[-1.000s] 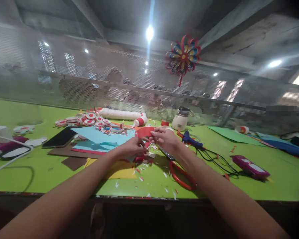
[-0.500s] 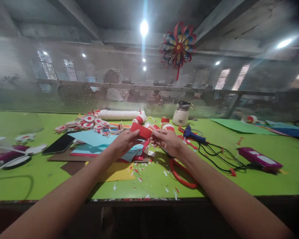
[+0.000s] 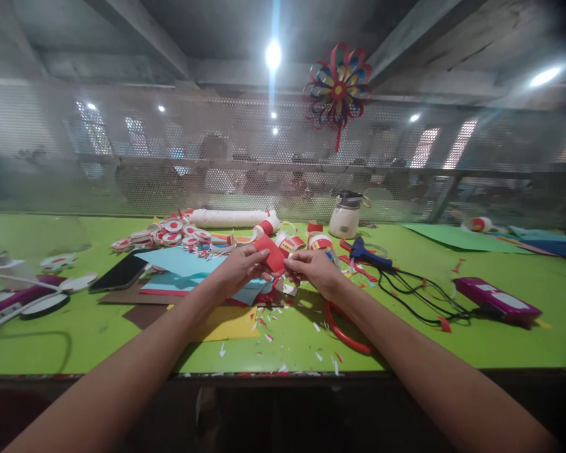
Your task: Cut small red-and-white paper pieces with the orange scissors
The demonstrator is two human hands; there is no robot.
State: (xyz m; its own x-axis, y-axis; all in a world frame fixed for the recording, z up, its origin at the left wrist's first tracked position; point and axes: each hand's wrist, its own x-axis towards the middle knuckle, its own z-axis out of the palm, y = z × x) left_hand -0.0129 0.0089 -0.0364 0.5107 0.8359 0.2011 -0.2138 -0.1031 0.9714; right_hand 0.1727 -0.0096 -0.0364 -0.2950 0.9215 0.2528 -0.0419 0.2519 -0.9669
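Note:
A small piece of red paper (image 3: 272, 253) is held up in front of me, above the table's middle. My left hand (image 3: 244, 267) is closed on its left side, with the thumb on top. At its right edge, the fingertips of my right hand (image 3: 314, 267) pinch together on the paper. Below the hands lie sheets of light blue paper (image 3: 179, 261) on brown and yellow paper (image 3: 231, 324). A red loop handle (image 3: 344, 333), like that of scissors, shows partly under my right forearm.
Red-and-white paper rounds (image 3: 172, 229) are heaped at the back left, near a white roll (image 3: 231, 218). A black phone (image 3: 117, 272) lies left. Rightward are a blue glue gun (image 3: 365, 251), its cords and a purple power strip (image 3: 497, 299). A white jug (image 3: 345, 217) stands behind.
The red paper has turned in my hands; its right side now tilts lower and it looks narrower. Both hands stay on it. The whole view has shifted slightly.

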